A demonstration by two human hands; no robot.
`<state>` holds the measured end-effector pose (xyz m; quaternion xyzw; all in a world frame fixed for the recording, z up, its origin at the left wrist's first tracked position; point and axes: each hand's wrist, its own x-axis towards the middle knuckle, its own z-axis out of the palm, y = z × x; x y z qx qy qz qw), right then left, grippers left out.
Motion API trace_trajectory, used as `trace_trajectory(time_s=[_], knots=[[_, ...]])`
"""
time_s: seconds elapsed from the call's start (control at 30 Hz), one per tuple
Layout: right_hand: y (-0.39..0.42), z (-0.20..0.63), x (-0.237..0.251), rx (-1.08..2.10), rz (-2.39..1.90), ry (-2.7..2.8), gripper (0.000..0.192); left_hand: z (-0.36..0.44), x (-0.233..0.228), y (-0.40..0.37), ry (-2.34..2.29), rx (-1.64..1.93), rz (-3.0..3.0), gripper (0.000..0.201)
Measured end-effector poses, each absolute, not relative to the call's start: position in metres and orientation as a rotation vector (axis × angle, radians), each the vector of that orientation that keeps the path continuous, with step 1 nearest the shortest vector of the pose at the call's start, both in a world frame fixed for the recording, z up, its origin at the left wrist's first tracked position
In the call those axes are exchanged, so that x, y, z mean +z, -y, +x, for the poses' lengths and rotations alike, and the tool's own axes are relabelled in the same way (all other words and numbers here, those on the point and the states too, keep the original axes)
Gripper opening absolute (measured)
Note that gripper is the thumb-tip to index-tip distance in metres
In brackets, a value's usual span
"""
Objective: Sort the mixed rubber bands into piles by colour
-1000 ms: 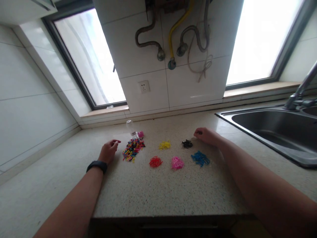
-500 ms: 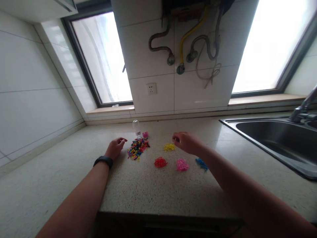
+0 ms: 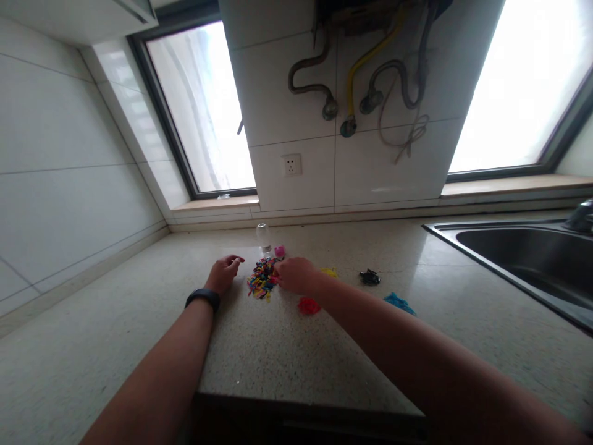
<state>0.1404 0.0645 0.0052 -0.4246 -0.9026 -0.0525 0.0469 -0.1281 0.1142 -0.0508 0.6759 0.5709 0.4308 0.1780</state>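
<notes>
Head view: the left hand (image 3: 223, 274), a dark band at its wrist, rests on the speckled bench (image 3: 287, 352) with fingers loosely curled, pinching nothing, just left of the mixed heap of coloured bits (image 3: 260, 279). Beyond that heap stand a small clear bottle (image 3: 264, 238) and a pink cap (image 3: 279, 251). The right hand (image 3: 296, 275) lies at the heap's right edge, fingers drawn together at the bits; whether it pinches one I cannot tell. Close under its wrist sits a red pile (image 3: 308, 305), a yellow pile (image 3: 330, 271) peeks behind it, and further right lie a black pile (image 3: 369, 277) and a blue pile (image 3: 398, 303).
</notes>
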Motion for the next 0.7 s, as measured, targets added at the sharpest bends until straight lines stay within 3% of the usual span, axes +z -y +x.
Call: trace_trajectory(time_s=[0.7], knots=[[-0.072, 0.148, 0.008, -0.301, -1.35, 2.686, 0.029, -0.131, -0.054, -0.119, -1.647, 1.194, 1.926, 0.045]])
